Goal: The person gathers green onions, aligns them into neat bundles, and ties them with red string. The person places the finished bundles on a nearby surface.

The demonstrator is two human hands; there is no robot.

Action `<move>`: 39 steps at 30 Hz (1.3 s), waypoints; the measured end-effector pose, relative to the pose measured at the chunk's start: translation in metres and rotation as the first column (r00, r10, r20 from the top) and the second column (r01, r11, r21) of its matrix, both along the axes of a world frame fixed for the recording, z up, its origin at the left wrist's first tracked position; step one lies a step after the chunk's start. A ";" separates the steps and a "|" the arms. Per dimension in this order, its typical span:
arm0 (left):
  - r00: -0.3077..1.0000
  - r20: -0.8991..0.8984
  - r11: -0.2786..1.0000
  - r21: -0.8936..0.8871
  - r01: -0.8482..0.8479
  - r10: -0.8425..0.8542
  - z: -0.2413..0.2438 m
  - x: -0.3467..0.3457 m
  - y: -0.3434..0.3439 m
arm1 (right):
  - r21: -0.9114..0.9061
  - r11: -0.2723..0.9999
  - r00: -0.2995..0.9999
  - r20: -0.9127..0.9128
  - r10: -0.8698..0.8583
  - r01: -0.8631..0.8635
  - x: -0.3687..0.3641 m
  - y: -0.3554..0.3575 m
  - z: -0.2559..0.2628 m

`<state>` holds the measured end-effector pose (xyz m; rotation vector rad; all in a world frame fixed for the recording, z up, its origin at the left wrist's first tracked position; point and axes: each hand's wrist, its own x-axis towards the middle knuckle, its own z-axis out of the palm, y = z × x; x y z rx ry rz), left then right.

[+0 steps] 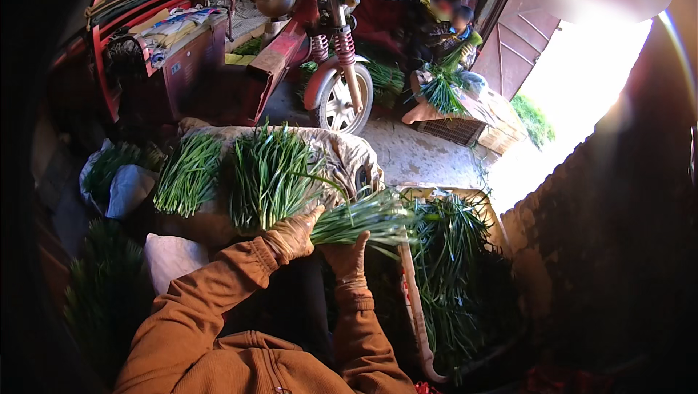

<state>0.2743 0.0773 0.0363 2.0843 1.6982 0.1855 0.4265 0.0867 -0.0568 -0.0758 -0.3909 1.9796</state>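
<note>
Between my two gloved hands lies a bunch of long green leaves, apparently chives [362, 219], with its leafy tips pointing right. My left hand [294, 235] grips the bunch near its left end, thumb on top. The right hand [349, 257] supports it from below, thumb raised at its near side; its other fingers are hidden. On the cloth-covered stand [343, 148] before me rest a larger chive bundle [270, 176] and a flatter one [190, 173] to its left. To my right, a crate [417, 307] is heaped with more chives [450, 263].
A red cargo tricycle [338, 78] stands beyond the work surface. Farther right, a person [458, 28] holds greens over a cloth-draped crate [480, 116] beside the bright doorway [583, 88]. White sacks [177, 260] and dark greens [106, 279] lie at my left.
</note>
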 end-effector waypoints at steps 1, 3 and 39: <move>0.998 -0.063 1.000 0.012 0.024 -0.023 0.004 0.001 -0.003 | -0.064 0.997 0.999 -0.016 -0.051 0.050 -0.004 -0.006 0.003; 0.973 -0.227 0.895 0.423 0.144 -0.049 -0.009 0.004 -0.015 | -0.130 0.985 0.988 -0.083 -0.127 0.116 -0.011 -0.003 -0.004; -0.350 0.646 0.700 -0.422 0.576 0.678 -0.062 -0.001 -0.030 | -0.068 0.984 0.651 0.742 0.160 -0.164 0.062 -0.031 0.047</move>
